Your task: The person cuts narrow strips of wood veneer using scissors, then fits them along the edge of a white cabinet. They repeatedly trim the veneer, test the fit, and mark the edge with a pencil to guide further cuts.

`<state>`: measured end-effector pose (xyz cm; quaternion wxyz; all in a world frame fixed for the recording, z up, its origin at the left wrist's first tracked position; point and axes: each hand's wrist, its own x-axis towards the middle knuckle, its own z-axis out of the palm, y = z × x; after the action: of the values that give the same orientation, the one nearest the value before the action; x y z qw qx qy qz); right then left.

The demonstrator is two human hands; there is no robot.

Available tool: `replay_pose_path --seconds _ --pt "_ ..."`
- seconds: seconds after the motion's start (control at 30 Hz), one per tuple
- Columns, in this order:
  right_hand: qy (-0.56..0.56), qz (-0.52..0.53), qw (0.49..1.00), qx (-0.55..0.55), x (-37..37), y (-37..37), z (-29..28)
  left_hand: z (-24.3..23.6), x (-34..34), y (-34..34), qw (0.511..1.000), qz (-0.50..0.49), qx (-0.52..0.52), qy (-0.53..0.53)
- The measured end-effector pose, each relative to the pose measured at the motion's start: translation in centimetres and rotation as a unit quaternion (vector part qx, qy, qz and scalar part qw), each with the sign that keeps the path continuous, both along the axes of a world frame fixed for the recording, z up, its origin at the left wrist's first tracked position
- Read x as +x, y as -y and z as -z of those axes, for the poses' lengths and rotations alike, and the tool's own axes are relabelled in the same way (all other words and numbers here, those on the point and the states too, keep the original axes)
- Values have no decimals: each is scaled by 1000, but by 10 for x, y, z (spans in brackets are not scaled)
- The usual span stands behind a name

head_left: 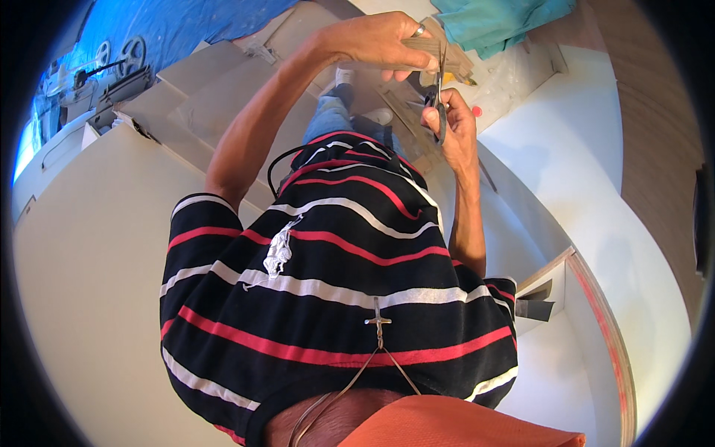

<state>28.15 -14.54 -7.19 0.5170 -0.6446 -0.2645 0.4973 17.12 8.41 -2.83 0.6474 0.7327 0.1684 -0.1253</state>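
My left hand is raised at the top of the view, its fingers closed around a brown wood-grain strip. A ring is on one of its fingers. Just below and to the right, my right hand grips a pair of scissors with dark handles. The metal blades point up, away from me, and lie across the right end of the strip near my left fingertips. From here I cannot tell whether the blades touch the strip.
A teal cloth lies at the far right, by a pale work surface. A small red round thing is close to my right hand. Large pale panels stand at left. Beyond them are a machine with handwheels and blue sheeting.
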Motion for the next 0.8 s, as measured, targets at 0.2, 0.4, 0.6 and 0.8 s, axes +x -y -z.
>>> replay_pose_path --seconds 0.2,0.4,0.6,0.8 --pt "-8 0 1000 2 -13 -2 3 7 -14 -1 1000 -11 -6 4" --pt "-18 -24 1000 -1 -20 -5 6 8 -28 1 1000 -14 -8 -12" --pt "4 -44 999 3 -28 -9 13 14 -39 3 1000 -22 -8 -14" --pt "-28 -34 999 -28 -30 -15 28 19 -46 -4 999 -46 -13 -4"
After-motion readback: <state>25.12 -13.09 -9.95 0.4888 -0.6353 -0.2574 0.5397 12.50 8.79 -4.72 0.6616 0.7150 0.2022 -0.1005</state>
